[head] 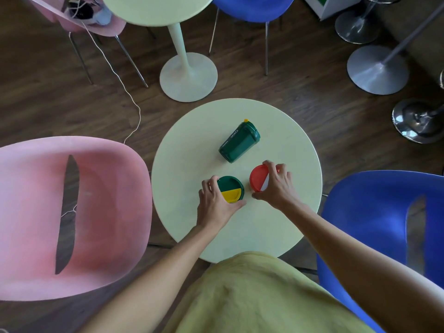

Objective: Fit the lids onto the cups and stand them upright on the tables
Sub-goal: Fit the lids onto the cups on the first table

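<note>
On the round pale-yellow table, a dark green cup with its lid on lies on its side, lid end pointing away. Closer to me stands a cup seen from above, topped by a green lid with a yellow flap; my left hand grips its rim from the left and front. To its right is a red lid with a white flap, tilted toward the left, with my right hand wrapped around it. Whatever sits under the red lid is hidden by the hand.
A pink chair stands to the left of the table and a blue chair to the right. A second pale-yellow table is farther back, with another pink chair, another blue chair, and metal stool bases at right.
</note>
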The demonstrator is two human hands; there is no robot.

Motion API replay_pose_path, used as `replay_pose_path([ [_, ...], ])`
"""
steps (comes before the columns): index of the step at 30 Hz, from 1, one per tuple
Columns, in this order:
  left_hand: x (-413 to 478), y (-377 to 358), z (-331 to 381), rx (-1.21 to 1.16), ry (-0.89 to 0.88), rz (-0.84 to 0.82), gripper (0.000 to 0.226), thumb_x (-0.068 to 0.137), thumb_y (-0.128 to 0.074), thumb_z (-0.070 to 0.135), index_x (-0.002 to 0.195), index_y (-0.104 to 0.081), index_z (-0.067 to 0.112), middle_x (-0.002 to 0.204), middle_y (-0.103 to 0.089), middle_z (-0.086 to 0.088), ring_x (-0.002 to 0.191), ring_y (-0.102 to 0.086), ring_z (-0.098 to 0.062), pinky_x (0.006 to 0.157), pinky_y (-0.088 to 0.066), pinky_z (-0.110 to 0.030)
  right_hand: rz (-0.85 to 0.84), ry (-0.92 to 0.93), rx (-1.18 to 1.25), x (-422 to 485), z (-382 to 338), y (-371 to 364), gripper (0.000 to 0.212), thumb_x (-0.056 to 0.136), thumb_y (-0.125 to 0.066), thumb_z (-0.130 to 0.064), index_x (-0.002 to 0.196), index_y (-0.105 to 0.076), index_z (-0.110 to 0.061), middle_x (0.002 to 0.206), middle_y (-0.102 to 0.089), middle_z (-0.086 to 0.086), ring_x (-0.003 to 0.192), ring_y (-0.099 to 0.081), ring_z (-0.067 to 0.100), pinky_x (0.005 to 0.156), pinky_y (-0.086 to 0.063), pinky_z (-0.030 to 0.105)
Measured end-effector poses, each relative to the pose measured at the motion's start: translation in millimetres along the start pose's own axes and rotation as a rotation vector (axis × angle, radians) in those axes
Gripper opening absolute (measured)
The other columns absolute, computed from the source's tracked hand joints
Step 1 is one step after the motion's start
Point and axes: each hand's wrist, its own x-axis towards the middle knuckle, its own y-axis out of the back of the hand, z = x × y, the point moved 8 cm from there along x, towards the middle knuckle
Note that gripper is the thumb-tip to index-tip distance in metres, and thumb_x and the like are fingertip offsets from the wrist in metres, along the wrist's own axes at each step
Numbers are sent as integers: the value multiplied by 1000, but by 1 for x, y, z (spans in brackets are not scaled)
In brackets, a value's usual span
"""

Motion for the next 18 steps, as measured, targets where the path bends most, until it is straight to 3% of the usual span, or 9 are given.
replay_pose_path([
  [4,10,-2,7,56,-39,-71,93,61,-83,38,136,-33,15,132,-38,-7,114,-42,-28,85,-48,-36,-9,2,2,-2,0,1,104,62,-88,-35,145,-25,-27,137,-33,13,121,-37,36,92,-44,44],
  [9,23,3,5,157,-171,-232,88,66,-76,13,141,-32,30,146,-21,-4,129,-29,-33,95,-46,-42,-23,24,-8,-4,1,0,104,64,-87,-28,146,-23,-27,140,-30,12,121,-37,36,92,-44,44],
  [11,23,2,5,211,-162,-278,91,66,-78,22,140,-28,36,150,-13,-3,130,-26,-34,91,-48,-46,-8,19,10,-5,1,-1,102,63,-86,-29,145,-24,-26,138,-32,12,118,-38,36,91,-43,42],
  [14,19,-1,8,264,-122,-249,99,64,-84,44,142,-24,31,144,-21,-7,122,-35,-34,81,-51,-44,9,-10,35,-9,-1,-6,103,62,-86,-34,144,-25,-25,135,-34,12,118,-39,34,90,-45,43],
  [18,26,4,8,225,-85,-122,99,64,-85,41,139,-27,15,136,-35,-8,118,-42,-31,81,-50,-39,27,-27,51,-13,-7,-15,104,62,-86,-39,144,-25,-23,134,-34,12,117,-39,32,88,-45,41],
])
